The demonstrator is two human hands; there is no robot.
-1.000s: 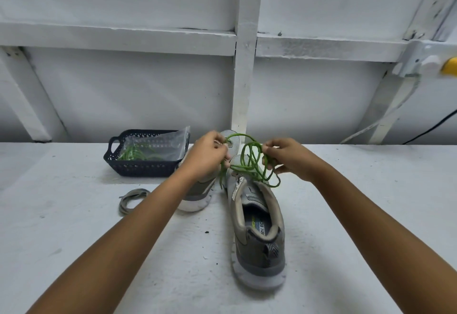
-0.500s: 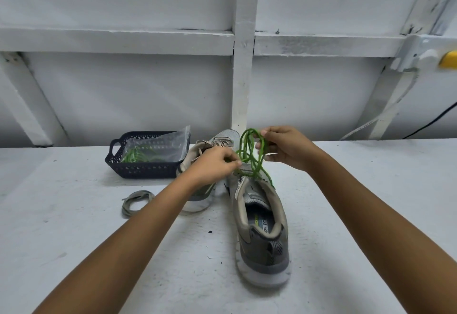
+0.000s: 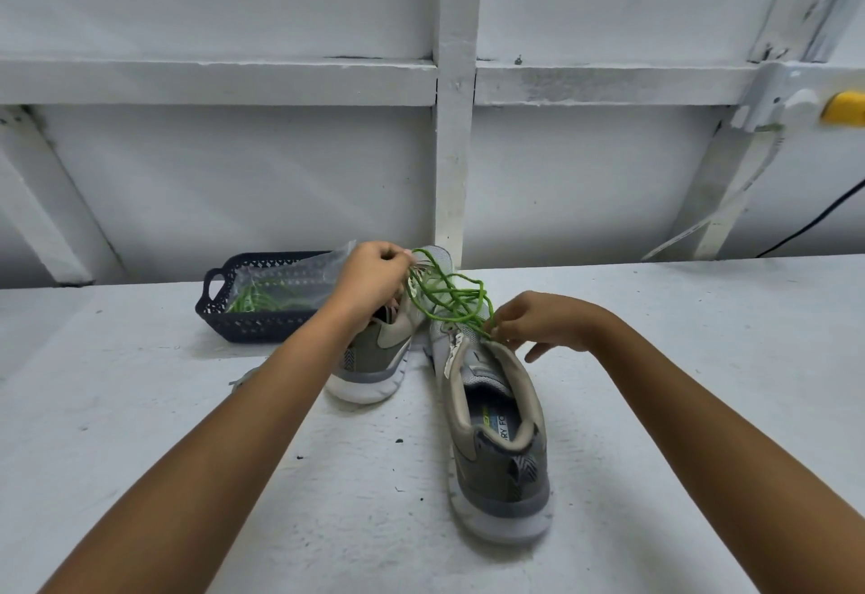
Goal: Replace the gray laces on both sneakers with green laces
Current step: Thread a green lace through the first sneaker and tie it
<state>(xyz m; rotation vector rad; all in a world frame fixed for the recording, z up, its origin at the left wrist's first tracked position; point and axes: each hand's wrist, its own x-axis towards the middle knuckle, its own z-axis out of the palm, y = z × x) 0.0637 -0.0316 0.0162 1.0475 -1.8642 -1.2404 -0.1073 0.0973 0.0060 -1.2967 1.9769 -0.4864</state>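
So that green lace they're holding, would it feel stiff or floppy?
Probably floppy: the green lace sags in loose tangled loops between the left hand and right hand. Likely very light, since fingertip pinches alone hold it up. It may snag, looped above the sneaker.

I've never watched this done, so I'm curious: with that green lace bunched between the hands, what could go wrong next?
The green lace hangs in loose crossing loops between the left hand and right hand; pulling it through might tighten them into a knot. The loops also hang close to the far sneaker, so a tug could snag it.
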